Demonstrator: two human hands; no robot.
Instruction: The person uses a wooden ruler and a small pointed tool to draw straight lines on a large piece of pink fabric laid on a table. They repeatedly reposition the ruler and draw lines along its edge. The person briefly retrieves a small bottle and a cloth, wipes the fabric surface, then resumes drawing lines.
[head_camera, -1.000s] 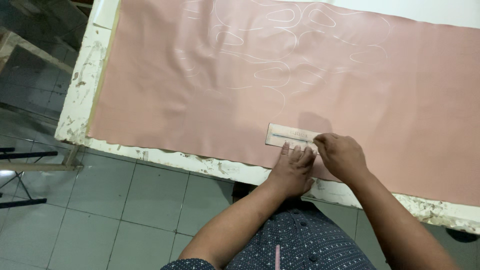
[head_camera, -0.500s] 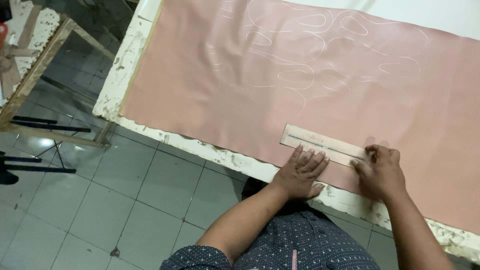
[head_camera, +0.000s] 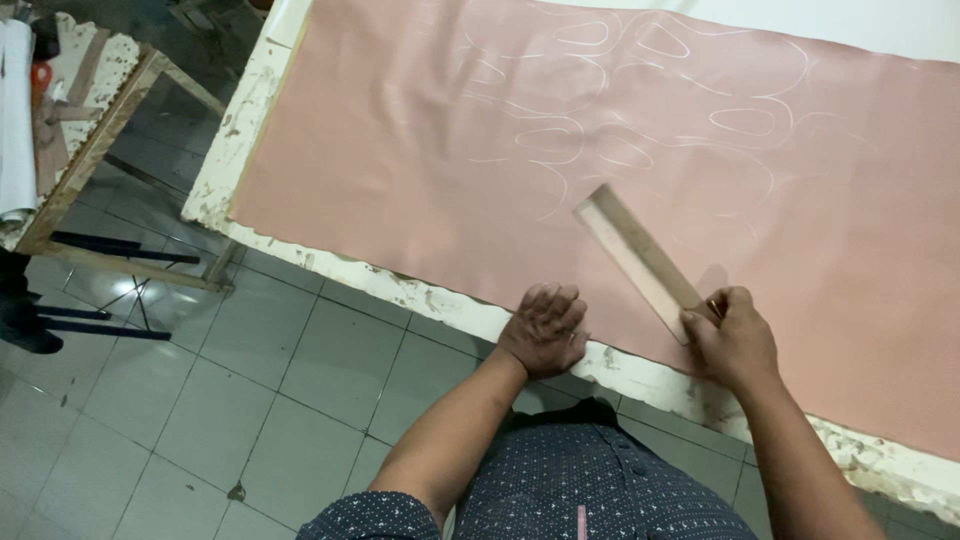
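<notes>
Grey floor tiles (head_camera: 150, 400) fill the lower left of the view, and above them runs the chipped white edge of the desk (head_camera: 400, 290), slanting from upper left down to lower right. A large sheet of pink material (head_camera: 400, 150) covers nearly all of the desk top, its near edge lying just inside the worn desk rim and following it closely. White curved outlines (head_camera: 600, 110) are drawn across the middle and upper part of the sheet; the left part of the sheet is plain and bare, with wide open room.

The left hand (head_camera: 545, 330) lies flat, palm down, fingers spread, at the near edge of the sheet where it meets the desk rim; its grip is released and holds nothing. The right hand (head_camera: 735, 340) is clenched around the lower end of a pale wooden ruler (head_camera: 640, 258). The ruler lies on the sheet at a diagonal, its far end pointing up and left toward the drawn outlines, its near end close to the sheet's edge. The two hands are well apart, with bare pink sheet between them.

At far left, apart from the desk, stands a second worn wooden stand (head_camera: 95, 140), with floor showing between the two.
</notes>
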